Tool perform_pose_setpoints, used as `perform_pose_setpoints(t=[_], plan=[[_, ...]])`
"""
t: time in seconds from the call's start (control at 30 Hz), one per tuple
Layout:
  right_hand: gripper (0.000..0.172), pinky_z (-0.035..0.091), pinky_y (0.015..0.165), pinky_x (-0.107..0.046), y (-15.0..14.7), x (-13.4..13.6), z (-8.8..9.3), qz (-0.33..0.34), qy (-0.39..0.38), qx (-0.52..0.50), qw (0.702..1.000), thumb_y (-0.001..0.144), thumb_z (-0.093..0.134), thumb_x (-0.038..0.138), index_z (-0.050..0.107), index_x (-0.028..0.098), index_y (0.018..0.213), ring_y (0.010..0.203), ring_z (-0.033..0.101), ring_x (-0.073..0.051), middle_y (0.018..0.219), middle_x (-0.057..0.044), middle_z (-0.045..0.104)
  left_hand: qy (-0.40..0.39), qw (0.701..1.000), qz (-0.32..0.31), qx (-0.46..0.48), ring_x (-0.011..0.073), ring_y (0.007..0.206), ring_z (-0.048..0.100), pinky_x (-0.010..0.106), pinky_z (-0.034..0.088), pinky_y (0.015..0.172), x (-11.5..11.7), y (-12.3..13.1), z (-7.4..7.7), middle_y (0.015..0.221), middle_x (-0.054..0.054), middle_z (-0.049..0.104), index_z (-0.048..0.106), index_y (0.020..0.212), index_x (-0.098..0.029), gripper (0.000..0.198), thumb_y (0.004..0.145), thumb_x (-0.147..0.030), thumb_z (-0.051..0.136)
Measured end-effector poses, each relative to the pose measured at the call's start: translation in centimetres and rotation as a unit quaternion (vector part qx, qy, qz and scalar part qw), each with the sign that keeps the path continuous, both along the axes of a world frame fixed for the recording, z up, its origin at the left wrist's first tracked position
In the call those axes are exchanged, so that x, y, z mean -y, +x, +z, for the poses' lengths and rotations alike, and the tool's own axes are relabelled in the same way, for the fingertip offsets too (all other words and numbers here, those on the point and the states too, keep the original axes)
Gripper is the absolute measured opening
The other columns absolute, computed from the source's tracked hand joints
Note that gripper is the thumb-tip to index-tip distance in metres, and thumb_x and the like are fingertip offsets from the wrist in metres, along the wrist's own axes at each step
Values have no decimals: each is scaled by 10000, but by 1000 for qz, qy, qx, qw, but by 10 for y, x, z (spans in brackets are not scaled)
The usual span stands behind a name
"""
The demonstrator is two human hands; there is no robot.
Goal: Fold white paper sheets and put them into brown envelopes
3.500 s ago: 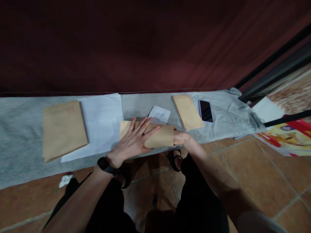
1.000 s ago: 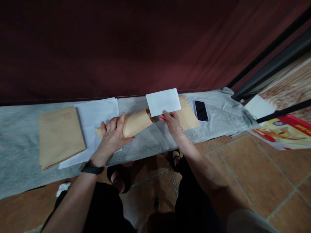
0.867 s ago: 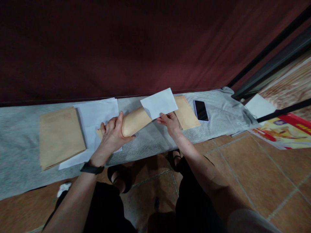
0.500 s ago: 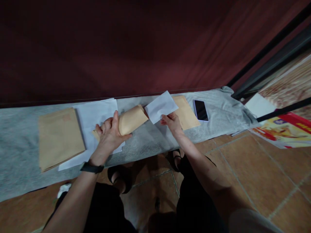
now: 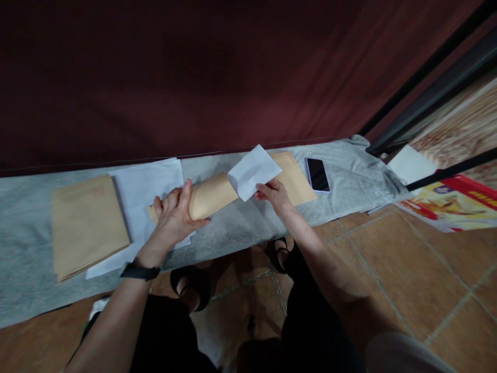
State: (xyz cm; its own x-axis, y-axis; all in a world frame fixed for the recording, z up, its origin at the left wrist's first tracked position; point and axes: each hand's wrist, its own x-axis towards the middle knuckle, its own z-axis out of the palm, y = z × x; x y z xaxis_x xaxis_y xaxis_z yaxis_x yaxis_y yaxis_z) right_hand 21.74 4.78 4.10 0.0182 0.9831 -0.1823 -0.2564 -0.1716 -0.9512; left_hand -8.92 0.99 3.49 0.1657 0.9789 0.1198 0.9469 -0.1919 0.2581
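My left hand (image 5: 174,210) grips a brown paper envelope (image 5: 213,196), thumb along its near edge and fingers over its left part. The envelope's mouth faces right. Pinched in my right hand (image 5: 274,194) is a folded white sheet of paper (image 5: 254,171); its left corner meets the envelope's open end. How far the corner goes in, I cannot tell. Beneath my left hand lie white sheets (image 5: 145,181), partly covered by a stack of brown envelopes (image 5: 89,223) on the left. Another brown envelope (image 5: 297,178) lies flat behind my right hand.
A phone (image 5: 318,175) lies right of the flat envelope. Grey cloth (image 5: 233,233) covers the narrow bench, with a dark red wall (image 5: 233,103) behind it. Black bars (image 5: 427,72) and a colourful printed box (image 5: 454,202) stand at the right, above the tiled floor.
The folded sheet has shifted slightly left, its corner now at the envelope's mouth. The envelope looks flatter and its right end sits a little lower. The view has turned slightly.
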Motion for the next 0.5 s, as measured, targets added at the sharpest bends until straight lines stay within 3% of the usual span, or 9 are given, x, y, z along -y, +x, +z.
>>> perform_pose_setpoints(t=[0.27, 0.5], plan=[[298, 620, 628, -267, 4, 0, 0, -42, -58, -100, 992, 632, 885, 262, 604, 206, 713, 617, 702, -143, 641, 33, 680, 16, 998, -64, -21, 409, 1398, 395, 652, 71, 1222, 5, 2, 5, 1477, 195, 442, 60, 1637, -233, 1186, 725, -491, 772], [303, 612, 616, -275, -7, 2, -3, -52, -21, -47, 997, 662, 869, 323, 606, 212, 763, 588, 678, -134, 643, 49, 677, -24, 998, -50, -1, 422, 1397, 402, 650, 137, 1201, 3, 2, -1, 1456, 202, 474, 54, 1637, -223, 1230, 705, -560, 781]])
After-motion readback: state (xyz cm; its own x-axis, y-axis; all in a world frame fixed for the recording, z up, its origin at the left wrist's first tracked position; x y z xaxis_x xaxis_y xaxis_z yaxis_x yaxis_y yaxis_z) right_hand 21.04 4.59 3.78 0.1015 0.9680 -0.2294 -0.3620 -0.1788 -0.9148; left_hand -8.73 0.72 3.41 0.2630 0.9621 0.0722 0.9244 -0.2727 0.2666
